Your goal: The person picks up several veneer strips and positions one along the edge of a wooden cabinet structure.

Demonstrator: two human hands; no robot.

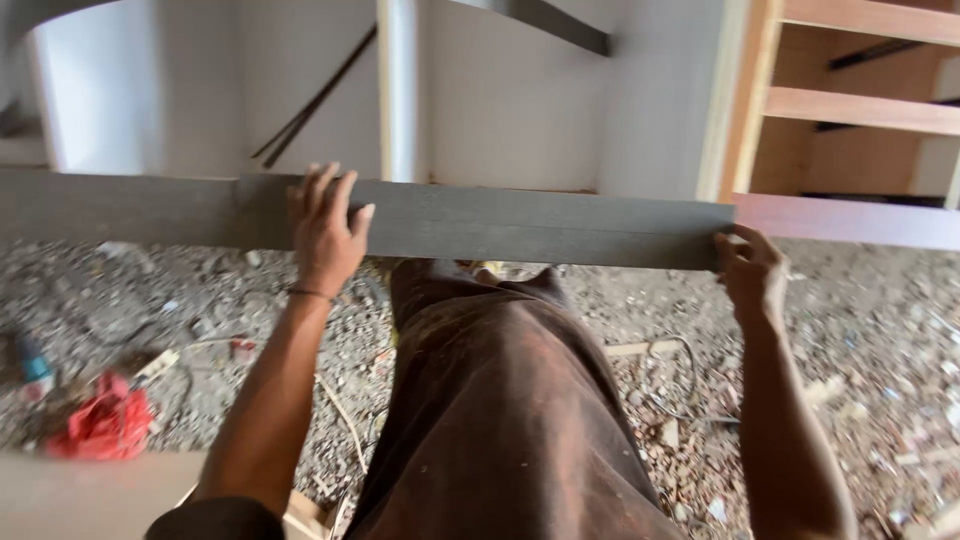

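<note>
- Rubble and grit are covering the floor [870, 330] below me, with pale panel walls [520, 100] rising behind and a wooden frame [860, 110] standing at the upper right.
- I am watching the left hand [325, 235] lying over the long grey board [540, 225]: its fingers are spread and draped across the board's face, the thumb hooking the lower edge, so it is gripping rather than pinching.
- I am seeing the right hand [750, 272] closing around the board's right end, fingers curled at the corner; I cannot tell how firmly it is clamping.
- The grey board is being held level across the body, off the ground, with its left end running out of view and its right end sitting just before a reddish-brown rail [850, 220].
- As I am judging it, the board is already lifted and in both hands, yet it is not resting against or fixed to anything I can see, so the placing is looking undone.
- Dust-stained brown trousers [500, 400] are filling the middle of the view beneath the board.
- Further out on the left, a crumpled red cloth [105, 420] is lying on the debris, near a pale slab [80, 495], and thin wires [690, 380] are trailing among the stones on the right.
</note>
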